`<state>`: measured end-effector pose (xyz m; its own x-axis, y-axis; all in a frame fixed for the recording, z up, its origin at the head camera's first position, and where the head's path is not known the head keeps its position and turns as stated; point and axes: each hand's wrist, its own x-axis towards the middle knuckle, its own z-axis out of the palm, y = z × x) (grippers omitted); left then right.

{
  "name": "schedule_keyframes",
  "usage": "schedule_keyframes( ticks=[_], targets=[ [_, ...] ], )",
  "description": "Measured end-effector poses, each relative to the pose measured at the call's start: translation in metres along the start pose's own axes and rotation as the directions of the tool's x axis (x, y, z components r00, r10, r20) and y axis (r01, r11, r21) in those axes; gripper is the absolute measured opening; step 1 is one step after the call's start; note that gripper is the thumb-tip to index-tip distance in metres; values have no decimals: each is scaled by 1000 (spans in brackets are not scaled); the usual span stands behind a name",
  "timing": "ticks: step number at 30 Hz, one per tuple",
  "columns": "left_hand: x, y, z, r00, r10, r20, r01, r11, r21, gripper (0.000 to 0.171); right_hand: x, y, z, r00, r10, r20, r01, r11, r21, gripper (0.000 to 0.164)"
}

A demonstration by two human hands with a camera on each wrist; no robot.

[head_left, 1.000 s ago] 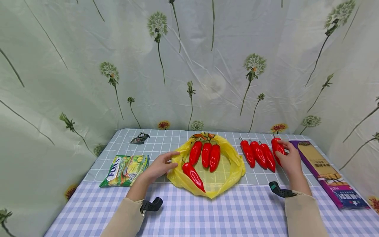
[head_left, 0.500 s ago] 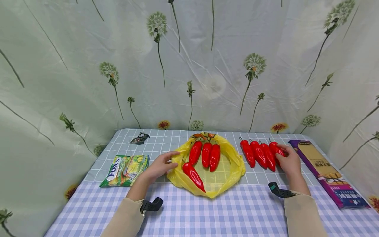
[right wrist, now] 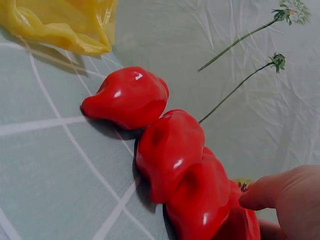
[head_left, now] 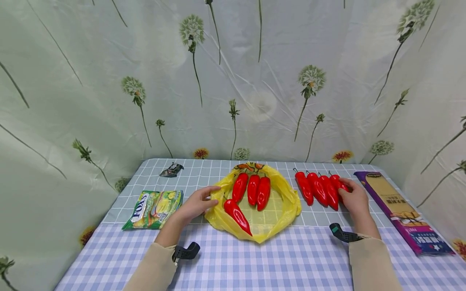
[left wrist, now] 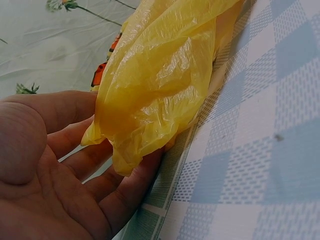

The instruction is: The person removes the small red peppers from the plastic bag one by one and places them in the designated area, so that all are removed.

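A yellow plastic bag (head_left: 291, 198) lies spread open mid-table, with several glossy red peppers (head_left: 263, 193) in it. My left hand (head_left: 196, 204) holds the bag's left rim; in the left wrist view the yellow film (left wrist: 155, 85) passes between thumb and fingers. To the right of the bag, several more red peppers (head_left: 303, 188) lie side by side in a slanted row. At the row's right end my right hand (head_left: 354, 198) grips the last pepper (head_left: 335, 180), partly covering it. The right wrist view shows the thumb against this pepper (right wrist: 245, 220); most fingers are hidden.
A green FOX'S candy packet (head_left: 156, 210) lies left of the left forearm. Behind it is a small black wrapper (head_left: 172, 169). A long purple pasta packet (head_left: 404, 214) lies right of the right hand. A patterned curtain (head_left: 233, 81) closes off the table's back.
My right hand has moved slightly left and down with the pepper, which now lies against the row. My left hand keeps its place on the bag.
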<state>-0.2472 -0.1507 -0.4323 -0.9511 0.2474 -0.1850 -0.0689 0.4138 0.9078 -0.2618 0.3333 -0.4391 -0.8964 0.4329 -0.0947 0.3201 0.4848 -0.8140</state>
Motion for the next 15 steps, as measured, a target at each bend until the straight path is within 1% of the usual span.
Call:
schedule_keyframes(
  ticks=[5,8,15],
  targets=[
    [0,0,1,1000,5,-3,-5,1000,2,46,-3,-7,-2,1000,15,-1,-15,1000,26,52],
    [0,0,0,1000,4,-2,-4,1000,-3,46,-5,-14,-4,1000,19,-18,-18,999,47,52],
    [-1,-1,0,1000,11,8,-11,1000,-8,46,-16,-40,-5,996,-37,-85,44,995,91,50]
  ],
)
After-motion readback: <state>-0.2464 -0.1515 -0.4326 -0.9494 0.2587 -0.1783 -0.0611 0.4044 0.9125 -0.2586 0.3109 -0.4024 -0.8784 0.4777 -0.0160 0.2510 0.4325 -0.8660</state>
